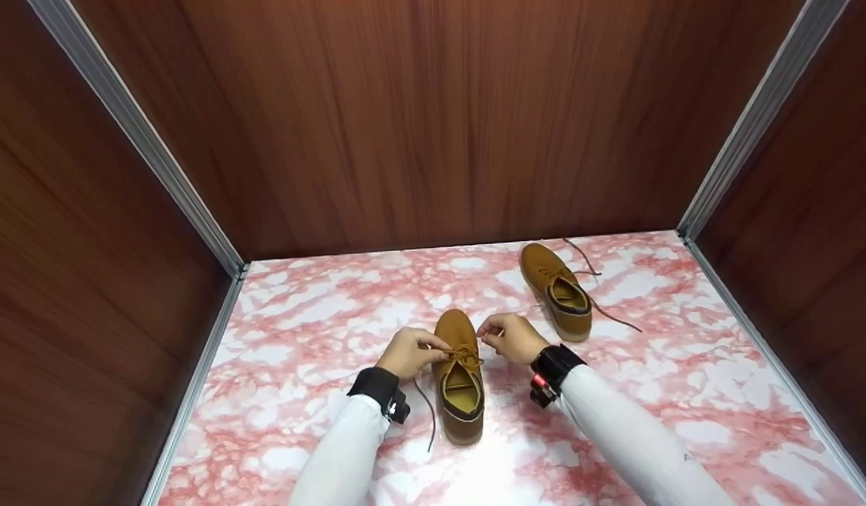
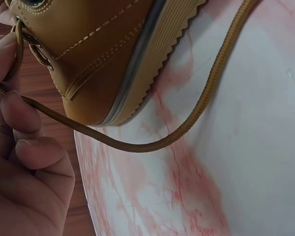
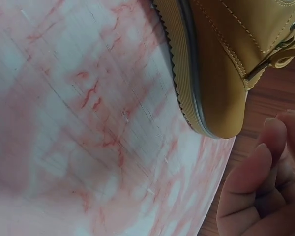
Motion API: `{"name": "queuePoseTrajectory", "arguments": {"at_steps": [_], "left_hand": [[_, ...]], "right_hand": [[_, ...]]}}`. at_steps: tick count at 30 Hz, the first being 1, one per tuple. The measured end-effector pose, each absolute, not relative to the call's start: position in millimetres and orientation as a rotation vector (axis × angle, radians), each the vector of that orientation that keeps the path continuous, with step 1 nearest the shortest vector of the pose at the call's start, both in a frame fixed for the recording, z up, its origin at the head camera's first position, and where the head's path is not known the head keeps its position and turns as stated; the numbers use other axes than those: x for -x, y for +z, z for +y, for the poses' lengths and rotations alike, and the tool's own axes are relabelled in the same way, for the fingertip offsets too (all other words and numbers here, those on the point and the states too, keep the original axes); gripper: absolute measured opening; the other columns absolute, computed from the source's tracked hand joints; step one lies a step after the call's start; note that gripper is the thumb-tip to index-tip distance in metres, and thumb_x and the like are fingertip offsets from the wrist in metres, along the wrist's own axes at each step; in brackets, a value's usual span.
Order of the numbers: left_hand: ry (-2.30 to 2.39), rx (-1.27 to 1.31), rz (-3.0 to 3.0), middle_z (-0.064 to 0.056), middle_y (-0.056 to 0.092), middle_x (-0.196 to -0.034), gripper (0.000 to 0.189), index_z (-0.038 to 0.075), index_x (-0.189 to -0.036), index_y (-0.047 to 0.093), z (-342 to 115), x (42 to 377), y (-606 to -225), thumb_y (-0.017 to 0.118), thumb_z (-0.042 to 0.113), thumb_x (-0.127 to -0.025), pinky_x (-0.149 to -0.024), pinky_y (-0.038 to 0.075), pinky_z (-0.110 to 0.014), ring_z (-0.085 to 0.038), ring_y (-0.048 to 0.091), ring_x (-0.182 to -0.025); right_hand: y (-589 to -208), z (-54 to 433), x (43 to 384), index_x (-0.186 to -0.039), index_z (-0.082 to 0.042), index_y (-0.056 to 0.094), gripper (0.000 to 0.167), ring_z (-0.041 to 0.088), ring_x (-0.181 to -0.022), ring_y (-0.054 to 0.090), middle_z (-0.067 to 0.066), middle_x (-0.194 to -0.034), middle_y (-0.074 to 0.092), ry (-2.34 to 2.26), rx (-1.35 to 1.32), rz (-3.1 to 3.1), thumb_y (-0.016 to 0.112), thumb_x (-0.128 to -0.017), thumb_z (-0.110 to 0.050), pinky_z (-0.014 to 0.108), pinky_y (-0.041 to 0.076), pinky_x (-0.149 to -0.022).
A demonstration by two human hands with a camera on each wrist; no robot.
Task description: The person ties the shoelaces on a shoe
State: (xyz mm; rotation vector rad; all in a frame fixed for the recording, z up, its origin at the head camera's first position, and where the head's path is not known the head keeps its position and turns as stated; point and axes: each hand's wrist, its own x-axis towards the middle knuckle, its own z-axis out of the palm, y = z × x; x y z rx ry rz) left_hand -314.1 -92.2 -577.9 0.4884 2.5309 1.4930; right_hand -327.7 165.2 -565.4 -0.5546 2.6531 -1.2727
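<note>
A tan lace-up shoe (image 1: 455, 325) stands upright in front of me, toe pointing away. From its left side my left hand (image 1: 407, 353) pinches the brown shoelace (image 2: 152, 147) between thumb and fingers, close over the eyelets. One lace end trails from that hand down to the surface on the left. My right hand (image 1: 515, 339) hovers by the front right side of the shoe, fingers loosely bent and apart from the lace. In the right wrist view its fingertips (image 3: 274, 135) hold nothing, and a lace loop (image 3: 284, 58) shows at the tongue.
The matching shoe (image 1: 545, 270) stands farther back on the right, with its loose laces (image 1: 614, 318) spread beside it. Both shoes are on a red-and-white marbled surface (image 1: 299, 316). Dark wood panels (image 1: 405, 126) with metal edge strips enclose the back and sides.
</note>
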Motion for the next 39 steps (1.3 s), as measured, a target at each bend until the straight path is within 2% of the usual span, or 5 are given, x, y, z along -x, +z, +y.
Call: {"name": "queuePoseTrajectory", "arguments": {"at_steps": [11,25,30,33,39], "left_hand": [[1.489,-0.494,2.544,-0.007,0.08,-0.103,0.008,0.016,-0.095,0.086,-93,315,-579,0.083,0.012,-0.088,-0.065,0.05,-0.017,-0.003,0.059,-0.07],[1.531,-0.483,2.526,-0.007,0.08,-0.105,0.008,0.015,-0.098,0.085,-92,317,-577,0.081,0.013,-0.09,-0.071,0.054,-0.018,-0.013,0.068,-0.082],[1.495,-0.521,2.549,-0.006,0.08,-0.106,0.01,0.015,-0.101,0.084,-93,318,-576,0.08,0.016,-0.092,-0.075,0.054,-0.019,-0.01,0.067,-0.082],[1.471,-0.545,2.555,-0.006,0.081,-0.103,0.011,0.014,-0.102,0.084,-95,319,-575,0.08,0.017,-0.092,-0.077,0.055,-0.019,-0.005,0.067,-0.082],[1.425,-0.567,2.568,-0.007,0.081,-0.101,0.012,0.012,-0.102,0.083,-101,318,-573,0.079,0.019,-0.093,-0.081,0.057,-0.023,-0.007,0.07,-0.085]], "right_hand": [[-581,163,323,-0.095,-0.005,0.074,0.005,0.004,-0.066,0.055,0.013,-0.092,0.073,-1.225,0.723,2.598,0.074,-0.092,0.0,0.017,0.046,-0.062],[-581,167,322,-0.088,-0.01,0.062,0.012,0.009,-0.082,0.057,0.001,-0.087,0.065,-1.037,0.744,2.713,0.064,-0.098,-0.005,0.026,0.049,-0.077],[-568,182,325,-0.098,-0.005,0.068,0.003,0.009,-0.075,0.058,0.004,-0.083,0.067,-1.063,0.731,2.784,0.066,-0.097,-0.003,0.027,0.051,-0.073],[-560,189,325,-0.105,-0.002,0.072,0.012,0.015,-0.081,0.063,0.008,-0.087,0.069,-0.947,0.814,2.867,0.064,-0.096,-0.001,0.035,0.055,-0.078],[-545,199,321,-0.094,-0.007,0.075,0.014,0.019,-0.087,0.064,0.007,-0.091,0.071,-0.954,0.73,2.93,0.062,-0.093,-0.002,0.038,0.055,-0.083]]}}
